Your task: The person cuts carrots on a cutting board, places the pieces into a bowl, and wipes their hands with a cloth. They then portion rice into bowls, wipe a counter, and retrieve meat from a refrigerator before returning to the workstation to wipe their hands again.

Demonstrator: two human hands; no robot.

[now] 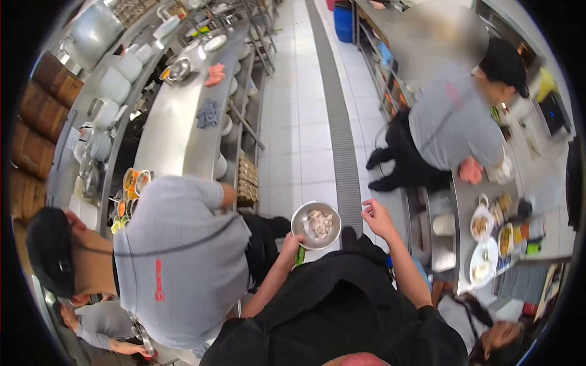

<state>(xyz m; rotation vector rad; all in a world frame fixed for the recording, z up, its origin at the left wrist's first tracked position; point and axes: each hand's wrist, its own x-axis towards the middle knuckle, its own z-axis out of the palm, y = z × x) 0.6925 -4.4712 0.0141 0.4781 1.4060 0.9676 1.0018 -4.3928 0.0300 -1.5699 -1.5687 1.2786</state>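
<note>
My left hand [289,249] is closed on the near left rim of a round metal bowl [299,235]. Pale, whitish chunks of food [320,224], perhaps shredded meat, lie inside it. Something long and green [300,257] shows just below that hand; I cannot make out whether the fingers touch it. To the right of the bowl, my right hand [378,218] is held up over the floor with loosely bent fingers apart and nothing in them.
A co-worker in a grey shirt [183,244] stands close on my left at a steel counter [174,131]. Another person [455,122] leans over the right counter, where plates of food [483,262] stand. A tiled aisle with a drain grate [345,146] runs ahead.
</note>
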